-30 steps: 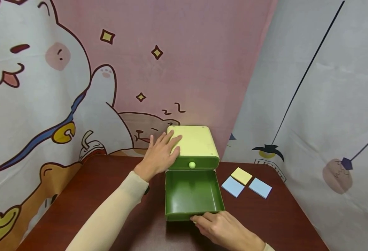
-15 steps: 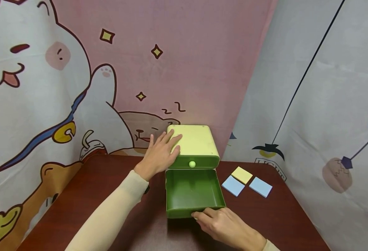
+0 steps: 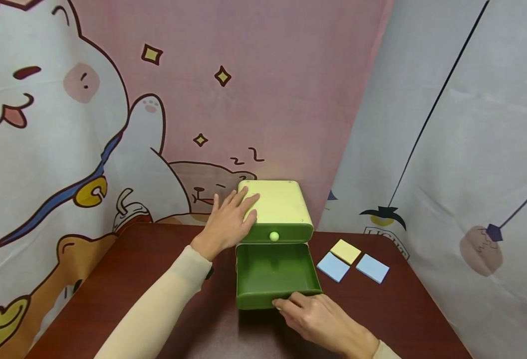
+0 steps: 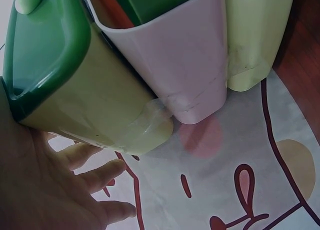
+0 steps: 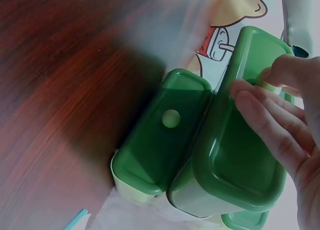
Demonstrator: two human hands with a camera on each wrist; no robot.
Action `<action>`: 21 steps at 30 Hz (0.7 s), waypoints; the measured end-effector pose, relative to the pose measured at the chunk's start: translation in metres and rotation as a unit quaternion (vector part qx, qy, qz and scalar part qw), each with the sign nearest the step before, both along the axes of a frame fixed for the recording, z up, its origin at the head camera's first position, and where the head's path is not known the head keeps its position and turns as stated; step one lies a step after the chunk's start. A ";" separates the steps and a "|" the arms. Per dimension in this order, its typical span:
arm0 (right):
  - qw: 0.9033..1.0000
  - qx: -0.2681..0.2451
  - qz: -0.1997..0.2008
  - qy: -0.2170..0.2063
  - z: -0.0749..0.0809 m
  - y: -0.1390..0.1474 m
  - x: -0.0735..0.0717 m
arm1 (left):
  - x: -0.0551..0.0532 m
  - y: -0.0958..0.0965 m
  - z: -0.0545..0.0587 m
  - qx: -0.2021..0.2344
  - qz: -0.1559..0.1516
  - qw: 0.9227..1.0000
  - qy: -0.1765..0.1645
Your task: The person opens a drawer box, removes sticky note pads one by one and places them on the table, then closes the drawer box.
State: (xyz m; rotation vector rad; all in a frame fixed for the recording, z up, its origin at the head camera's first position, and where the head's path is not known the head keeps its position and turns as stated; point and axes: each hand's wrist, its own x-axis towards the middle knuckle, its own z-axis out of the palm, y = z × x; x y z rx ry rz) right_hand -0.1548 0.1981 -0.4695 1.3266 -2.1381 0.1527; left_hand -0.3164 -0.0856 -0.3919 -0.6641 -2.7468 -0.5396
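Observation:
A small stacked drawer cabinet (image 3: pixel 279 202) with a pale yellow top stands at the back of the table. Its middle drawer (image 3: pixel 254 301), green and bare inside, is pulled partly out of a pink casing (image 4: pixel 175 55). My right hand (image 3: pixel 310 319) pinches this drawer's round pale knob (image 5: pixel 269 85) between thumb and fingers. My left hand (image 3: pixel 225 222) rests with spread fingers on the cabinet's upper left edge. The top drawer (image 3: pixel 290 233) is closed, its knob (image 3: pixel 274 236) free. In the right wrist view the bottom drawer (image 5: pixel 150 150) is also closed.
Right of the cabinet lie a yellow sticky-note pad (image 3: pixel 346 251) and two blue ones, left (image 3: pixel 333 267) and right (image 3: pixel 373 268). They sit on a dark reddish-brown table (image 3: pixel 155 279). A printed cartoon curtain (image 3: pixel 281 89) hangs close behind.
The middle drawer has slid a little way inward, toward the cabinet, with my right hand following on its knob. My left hand has kept its place on the cabinet.

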 end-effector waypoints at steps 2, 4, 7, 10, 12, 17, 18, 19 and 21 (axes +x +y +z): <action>1.000 -0.002 -0.001 -0.003 0.000 0.000 -0.001 | 0.000 0.000 0.000 -0.002 0.001 1.000 -0.002; 1.000 -0.003 -0.001 -0.006 0.001 0.000 -0.002 | 0.000 0.000 0.000 -0.001 0.000 1.000 -0.003; 1.000 -0.005 -0.004 -0.009 0.002 0.000 -0.003 | 0.000 0.000 0.000 0.001 0.000 1.000 -0.002; 1.000 -0.007 -0.007 -0.011 0.003 -0.001 -0.005 | 0.000 0.000 0.001 0.001 0.001 1.000 0.000; 1.000 -0.008 -0.008 -0.013 0.003 -0.001 -0.005 | 0.000 0.000 0.002 0.001 0.002 1.000 0.000; 1.000 -0.015 -0.011 -0.015 0.002 -0.002 -0.007 | 0.000 0.000 0.000 0.002 0.002 1.000 0.002; 1.000 -0.016 -0.011 -0.016 0.002 -0.002 -0.007 | -0.001 0.000 0.000 0.002 0.002 1.000 0.003; 1.000 -0.018 -0.012 -0.017 0.002 -0.003 -0.007 | -0.001 0.000 -0.001 0.001 0.002 1.000 0.002; 0.999 -0.021 -0.011 -0.022 0.001 -0.004 -0.008 | -0.001 0.000 -0.002 0.002 0.003 1.000 0.001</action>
